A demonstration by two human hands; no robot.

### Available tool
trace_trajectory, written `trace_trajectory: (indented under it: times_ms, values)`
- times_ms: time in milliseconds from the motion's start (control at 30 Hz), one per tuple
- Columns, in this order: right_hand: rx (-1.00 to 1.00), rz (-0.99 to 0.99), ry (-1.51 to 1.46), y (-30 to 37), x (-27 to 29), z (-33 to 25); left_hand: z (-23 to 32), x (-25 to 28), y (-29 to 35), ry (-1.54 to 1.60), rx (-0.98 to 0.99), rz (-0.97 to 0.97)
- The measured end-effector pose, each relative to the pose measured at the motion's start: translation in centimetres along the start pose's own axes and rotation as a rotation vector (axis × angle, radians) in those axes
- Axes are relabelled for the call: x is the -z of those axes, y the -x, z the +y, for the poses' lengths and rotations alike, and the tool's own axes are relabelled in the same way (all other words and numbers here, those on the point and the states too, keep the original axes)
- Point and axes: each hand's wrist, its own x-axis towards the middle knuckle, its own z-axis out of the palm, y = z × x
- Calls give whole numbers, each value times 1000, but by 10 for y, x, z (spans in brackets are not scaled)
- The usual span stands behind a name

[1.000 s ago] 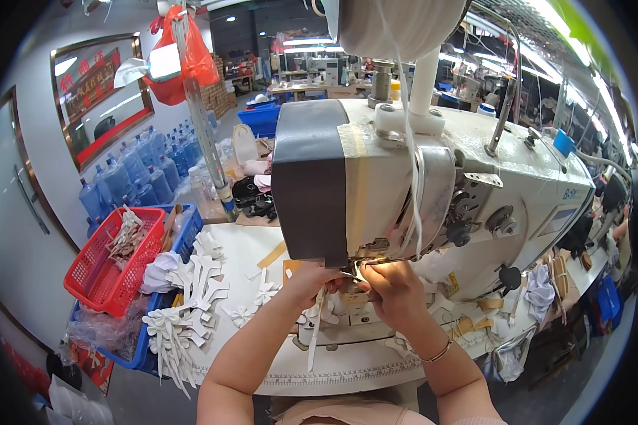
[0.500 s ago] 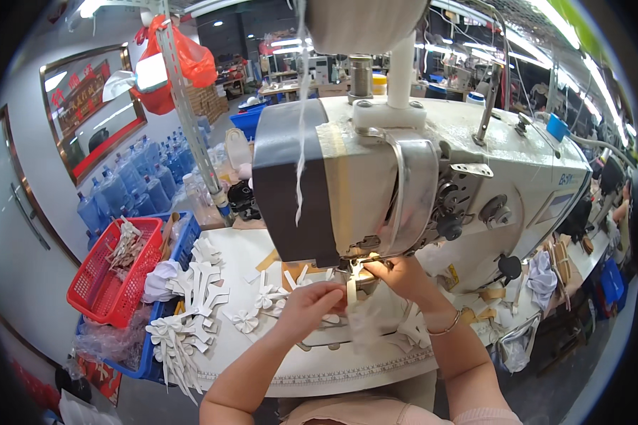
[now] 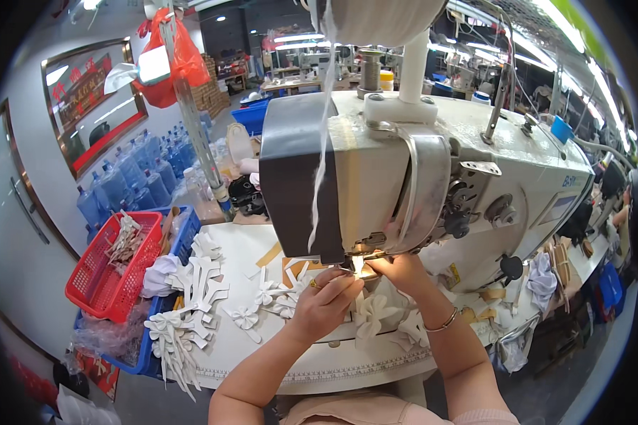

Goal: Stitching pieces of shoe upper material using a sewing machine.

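Under the head of a sewing machine [image 3: 376, 191], both hands meet at the lit needle area. My left hand [image 3: 322, 304] is closed in a pinch just left of the needle, wearing a ring, its fingertips on a white flower-shaped piece [image 3: 372, 316]. The flower end of that piece hangs toward me over the machine bed, between my hands. Close on the right of the needle is my right hand [image 3: 404, 275], fingers bent and pressed together at the work. A bracelet [image 3: 443, 320] circles that wrist. What its fingertips grip is partly hidden by the machine and the glare.
White flower pieces [image 3: 244, 317] and strips lie left of the machine, with a larger pile [image 3: 181, 329] at the table's left edge. Beside it stand a red basket [image 3: 92, 297] and a blue crate [image 3: 149, 361]. A white thread [image 3: 322, 170] dangles before the machine head.
My left hand has moved right and up toward the needle. The white piece, blurred before, now shows its flower shape. My right hand has stayed beside the needle.
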Motion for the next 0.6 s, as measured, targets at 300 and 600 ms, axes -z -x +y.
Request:
trace_trajectory:
  times_ms: [300,600]
  values:
    - [98,145,323,21,8,-6,-32,1,1,175,439,26]
    - [595,295,471,56,-9,-27,-58,-14,-26,415,696,-221]
